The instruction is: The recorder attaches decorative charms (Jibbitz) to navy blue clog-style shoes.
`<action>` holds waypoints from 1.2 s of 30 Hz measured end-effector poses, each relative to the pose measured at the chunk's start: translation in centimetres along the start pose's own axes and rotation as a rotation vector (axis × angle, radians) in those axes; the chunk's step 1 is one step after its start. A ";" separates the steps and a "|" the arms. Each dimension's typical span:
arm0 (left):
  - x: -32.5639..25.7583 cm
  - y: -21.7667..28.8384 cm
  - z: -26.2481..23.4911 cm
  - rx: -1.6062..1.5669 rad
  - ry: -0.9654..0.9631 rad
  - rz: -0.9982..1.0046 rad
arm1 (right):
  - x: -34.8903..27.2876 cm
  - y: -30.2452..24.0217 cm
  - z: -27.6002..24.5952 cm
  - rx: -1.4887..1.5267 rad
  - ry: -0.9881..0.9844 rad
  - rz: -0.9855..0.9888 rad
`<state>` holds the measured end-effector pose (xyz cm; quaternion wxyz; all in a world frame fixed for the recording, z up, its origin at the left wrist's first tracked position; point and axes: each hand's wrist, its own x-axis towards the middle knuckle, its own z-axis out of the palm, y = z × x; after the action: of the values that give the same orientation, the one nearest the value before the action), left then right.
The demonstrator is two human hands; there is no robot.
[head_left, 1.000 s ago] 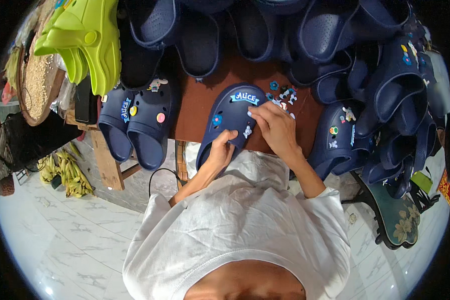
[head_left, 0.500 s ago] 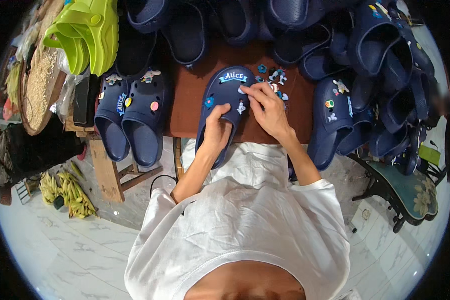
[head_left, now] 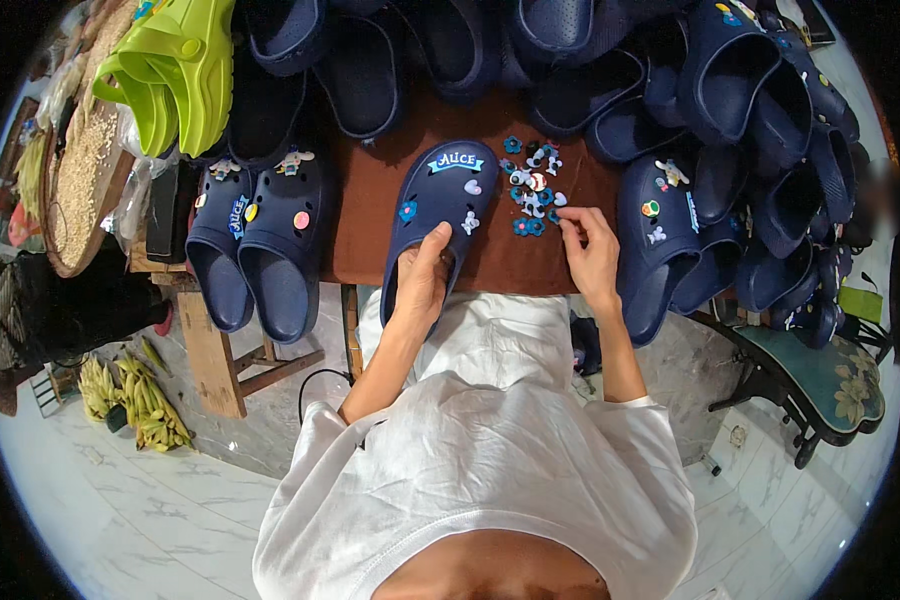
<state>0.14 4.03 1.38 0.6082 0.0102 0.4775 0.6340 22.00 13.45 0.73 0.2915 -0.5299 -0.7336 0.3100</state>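
We see pale grain (head_left: 82, 190) on a round tray (head_left: 112, 192), a wooden stand (head_left: 211, 350), yellowish produce (head_left: 152, 405) on marbled tiles (head_left: 160, 510), flowered green stand (head_left: 832, 375)

We seem to be in a home workshop: clogs (head_left: 437, 192) crowd the desk (head_left: 358, 225), pale grain (head_left: 82, 185) fills a tray (head_left: 111, 180).

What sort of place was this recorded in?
Possibly a home or small informal workshop: navy clogs and loose decorative charms crowd a brown-topped table, while pale kernels and yellow-green produce nearby suggest a household.
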 end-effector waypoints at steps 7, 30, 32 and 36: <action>0.4 0.2 -0.4 -0.057 0.037 -0.044 | 1.4 0.0 1.0 -0.069 -0.029 -0.022; 0.3 -0.9 -0.5 -0.053 0.043 -0.038 | 2.5 -2.0 1.0 -0.082 -0.077 -0.259; 0.4 -1.1 -0.7 -0.054 0.042 -0.040 | 2.5 -3.5 1.1 0.145 -0.179 -0.114; -0.1 -1.2 1.0 0.025 -0.010 0.110 | 2.6 -5.0 2.7 0.229 -0.264 -0.153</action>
<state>1.66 4.39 1.26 0.5745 0.0472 0.4809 0.6606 16.33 14.35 3.09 0.2738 -0.3905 -0.7635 0.4354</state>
